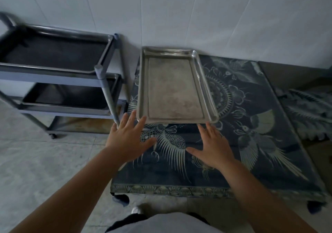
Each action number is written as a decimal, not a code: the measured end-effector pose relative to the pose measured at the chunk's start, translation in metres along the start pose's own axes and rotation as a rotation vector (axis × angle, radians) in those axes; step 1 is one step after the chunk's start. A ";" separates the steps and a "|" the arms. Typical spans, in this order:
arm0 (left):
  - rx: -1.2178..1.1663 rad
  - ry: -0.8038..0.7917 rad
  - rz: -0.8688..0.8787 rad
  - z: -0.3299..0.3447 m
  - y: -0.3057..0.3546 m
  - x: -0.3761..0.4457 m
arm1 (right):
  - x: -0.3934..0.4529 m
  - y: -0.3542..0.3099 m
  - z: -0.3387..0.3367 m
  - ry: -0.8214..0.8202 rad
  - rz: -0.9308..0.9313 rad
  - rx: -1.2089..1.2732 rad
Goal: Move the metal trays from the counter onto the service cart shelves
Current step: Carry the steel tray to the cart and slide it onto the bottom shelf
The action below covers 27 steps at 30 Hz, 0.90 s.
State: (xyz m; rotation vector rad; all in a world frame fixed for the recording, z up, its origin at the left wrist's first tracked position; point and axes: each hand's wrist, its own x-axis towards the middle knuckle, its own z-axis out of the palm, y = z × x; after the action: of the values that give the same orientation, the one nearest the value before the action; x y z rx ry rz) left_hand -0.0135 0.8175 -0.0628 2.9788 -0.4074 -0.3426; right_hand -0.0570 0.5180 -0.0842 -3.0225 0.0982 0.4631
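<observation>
One metal tray (175, 87) lay flat on the tabletop (251, 143), at its far left corner close to the wall, resting on a dark blue cloth (265, 161) printed with pale birds and flowers. The left hand (128, 139) reached towards the tray's near left corner, its grip spread, fingertips at or just touching the rim; contact could not be confirmed. The right hand (213, 148) was just short of the near edge, grip likewise spread, holding nothing. The service cart (100, 76) stood just left of the tabletop, a tray already on its top shelf (53, 53) and another on its middle shelf (68, 96).
</observation>
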 end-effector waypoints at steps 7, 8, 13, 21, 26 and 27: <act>-0.018 -0.042 -0.023 -0.001 0.002 0.050 | 0.034 0.021 -0.006 -0.030 0.011 0.018; -0.017 -0.046 -0.032 0.001 0.003 0.060 | 0.045 0.027 -0.007 -0.035 0.010 0.023; -0.028 -0.076 -0.138 0.016 0.005 0.118 | 0.119 0.066 -0.012 -0.103 0.021 0.059; -0.320 -0.105 -0.360 0.056 -0.013 0.212 | 0.250 0.123 0.001 -0.091 0.127 0.281; -0.709 0.092 -0.554 0.066 -0.013 0.250 | 0.302 0.130 0.014 0.001 0.162 0.509; -0.726 0.141 -0.583 0.068 -0.014 0.255 | 0.308 0.129 0.016 0.035 0.176 0.545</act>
State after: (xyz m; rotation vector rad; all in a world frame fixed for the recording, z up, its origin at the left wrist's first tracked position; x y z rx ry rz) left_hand 0.2135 0.7543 -0.1835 2.3087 0.5118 -0.2491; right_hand 0.2215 0.3755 -0.2015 -2.4944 0.4208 0.3283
